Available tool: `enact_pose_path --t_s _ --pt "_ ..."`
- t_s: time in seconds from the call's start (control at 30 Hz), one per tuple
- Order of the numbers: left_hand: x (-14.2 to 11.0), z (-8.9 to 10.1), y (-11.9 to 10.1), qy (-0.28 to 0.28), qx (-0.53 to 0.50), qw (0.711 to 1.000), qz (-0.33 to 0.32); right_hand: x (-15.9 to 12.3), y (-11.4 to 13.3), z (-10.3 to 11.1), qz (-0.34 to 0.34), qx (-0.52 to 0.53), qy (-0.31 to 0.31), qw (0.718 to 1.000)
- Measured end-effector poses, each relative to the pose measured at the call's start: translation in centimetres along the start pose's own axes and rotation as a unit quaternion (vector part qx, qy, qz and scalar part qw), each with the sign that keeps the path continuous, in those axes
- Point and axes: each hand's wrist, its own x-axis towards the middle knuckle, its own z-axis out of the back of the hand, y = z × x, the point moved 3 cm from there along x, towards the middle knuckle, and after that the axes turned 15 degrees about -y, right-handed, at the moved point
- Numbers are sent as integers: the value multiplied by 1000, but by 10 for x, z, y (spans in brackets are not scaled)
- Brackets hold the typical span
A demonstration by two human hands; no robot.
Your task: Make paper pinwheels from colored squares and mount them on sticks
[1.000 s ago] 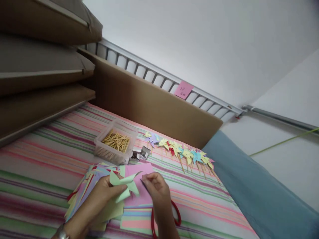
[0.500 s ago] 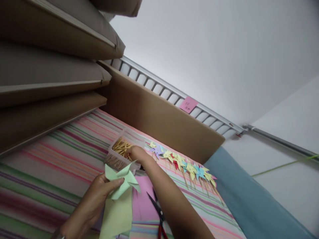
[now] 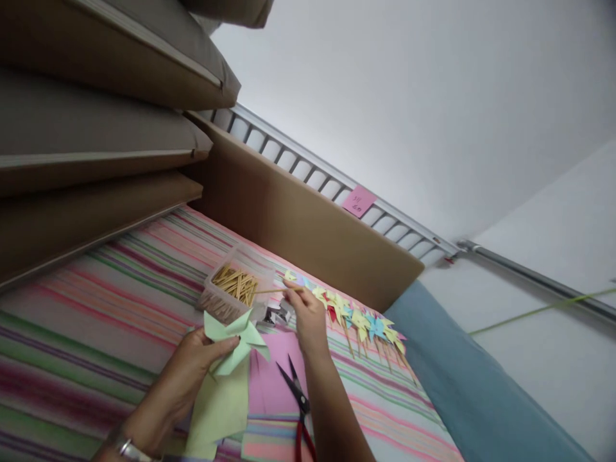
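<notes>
Between the thumb and fingers of my left hand (image 3: 195, 359) is a pale green paper pinwheel (image 3: 235, 340), its blades folded in to a dark centre. My right hand (image 3: 308, 317) pinches a thin wooden stick (image 3: 274, 290) that points left over a clear plastic box (image 3: 262, 260). Inside the box lies a heap of short wooden sticks (image 3: 235, 282). Yellow-green paper (image 3: 221, 404) and pink paper (image 3: 274, 366) lie below the hands. Red-handled scissors (image 3: 301, 401) rest with parted blades beside my right forearm.
Several finished pinwheels on sticks (image 3: 359, 321) lie in a row at the right along a brown board (image 3: 308, 224). Grey-brown cushions (image 3: 96, 122) stack up at the left. A striped cloth (image 3: 96, 321) covers the surface, with blue fabric (image 3: 443, 346) at its right edge.
My right hand has come out of the box and moved right with a wooden stick in its fingers. My left hand still holds the green pinwheel in nearly the same place.
</notes>
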Motion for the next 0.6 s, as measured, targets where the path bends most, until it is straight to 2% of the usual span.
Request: enact_pose_path --t_s 0.07,0.13,0.2,0.27,0.37,0.47,0.6 --pt "-1 -5 6 8 29 1000 -10 -23 -11 35 -86 78 -83 990" --pt "-2 -10 13 19 79 996 -31 -48 -26 59 -164 146 -115 969" --pt "-3 -16 21 21 130 990 -57 -69 -41 72 -226 200 -124 945" --pt "-4 -22 30 27 177 981 -75 -85 -53 77 -273 233 -124 925" --pt "-6 -33 43 76 252 959 -109 -98 -64 75 -321 242 -106 910" --pt "-8 -43 55 128 304 933 -147 -101 -65 72 -330 242 -74 909" --pt "-7 -51 64 143 325 920 -164 -101 -65 73 -331 228 -26 915"
